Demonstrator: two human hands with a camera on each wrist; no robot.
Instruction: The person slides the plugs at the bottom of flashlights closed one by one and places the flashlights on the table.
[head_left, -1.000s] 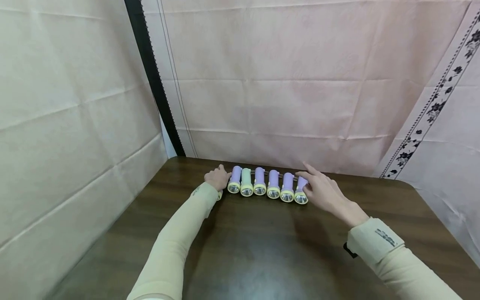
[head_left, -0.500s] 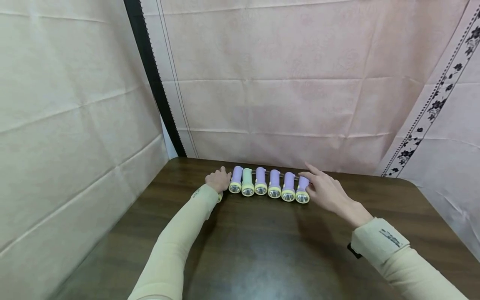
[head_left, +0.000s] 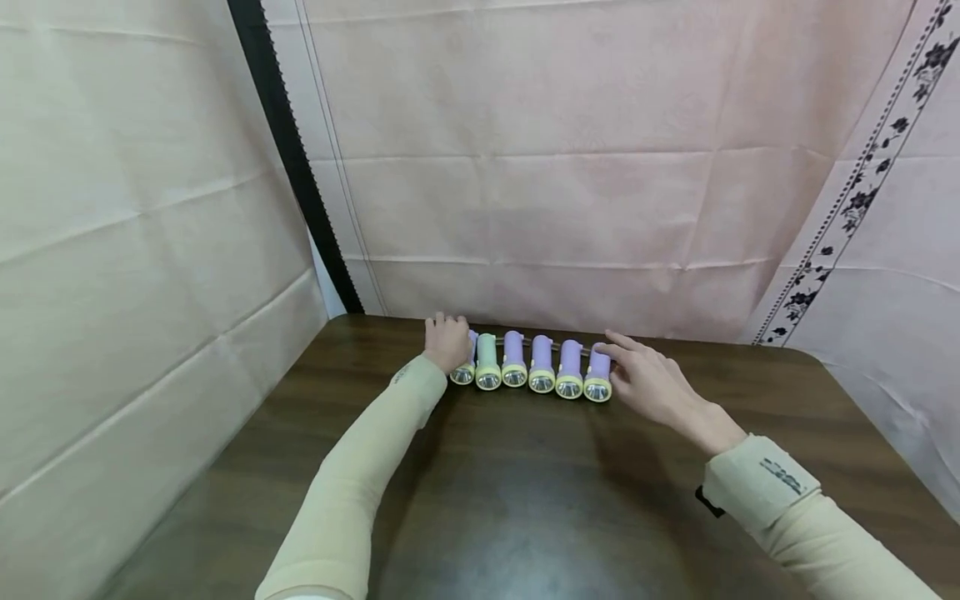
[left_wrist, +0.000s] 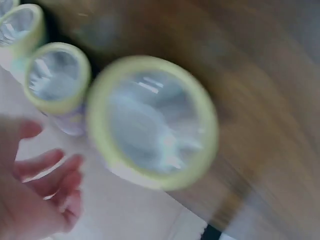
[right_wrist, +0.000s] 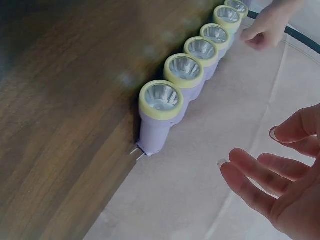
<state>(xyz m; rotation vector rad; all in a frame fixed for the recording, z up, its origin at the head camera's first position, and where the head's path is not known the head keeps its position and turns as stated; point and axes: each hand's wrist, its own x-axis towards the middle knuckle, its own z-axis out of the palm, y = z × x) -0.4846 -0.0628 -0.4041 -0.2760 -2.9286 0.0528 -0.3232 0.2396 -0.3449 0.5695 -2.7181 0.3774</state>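
A row of small flashlights stretches along the back of the table, their lenses facing me. Most, such as the rightmost purple flashlight (head_left: 598, 372), are purple with a yellow rim; one is a mint green flashlight (head_left: 487, 362). My left hand (head_left: 447, 343) is at the row's left end, overlapping a purple flashlight in the head view. In the left wrist view, its loosely bent fingers hold nothing, and a flashlight lens (left_wrist: 155, 122) looms close beside them. My right hand (head_left: 648, 379) hovers by the right end, fingers relaxed and apart from the flashlights in the right wrist view.
A thin metal rod (head_left: 555, 345) shows behind the flashlights. The dark wooden table (head_left: 495, 500) ends just beyond them at a pale cloth backdrop (head_left: 570, 208). Another cloth wall (head_left: 150, 250) closes off the left side.
My left hand has moved slightly right and farther back, now covering part of the left purple flashlight. The right hand stays nearly where it was. The head view has shifted a little.
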